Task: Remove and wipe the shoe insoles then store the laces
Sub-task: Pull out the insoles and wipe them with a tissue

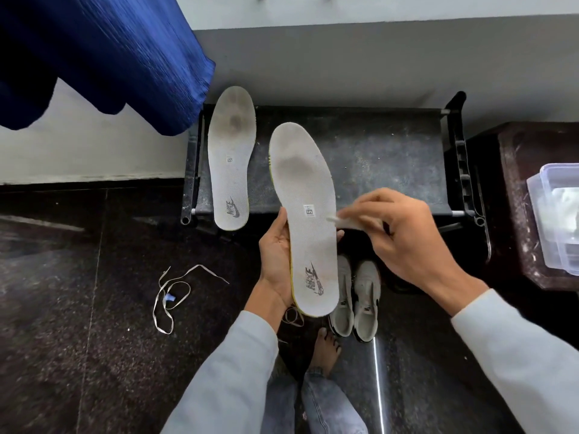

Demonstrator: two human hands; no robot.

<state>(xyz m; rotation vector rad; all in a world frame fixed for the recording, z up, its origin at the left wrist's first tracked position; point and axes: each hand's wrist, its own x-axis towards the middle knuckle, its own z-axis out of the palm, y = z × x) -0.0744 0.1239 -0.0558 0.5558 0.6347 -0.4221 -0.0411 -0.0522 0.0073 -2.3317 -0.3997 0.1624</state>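
Our left hand [277,258] cradles a white insole [308,220], fingers wrapped around its edge from nine o'clock, while our right hand [404,236] pinches a white wipe [343,221] against it at three o'clock. At eleven o'clock, a second insole [231,158] lies on the black rack [391,158]; a lace [170,296] lies on the floor.

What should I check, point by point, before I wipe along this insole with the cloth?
1. Held insole supported: left hand grips its edge. Ok.
2. Wipe in right hand: pinched, touching the insole edge. Ok.
3. Top face turned up: logo and label visible. Ok.
4. Wipe damp enough: cannot tell.
5. Second insole safely parked: lies on the black rack. Ok.
6. Lace stored: loose on floor. Not ok, for later.
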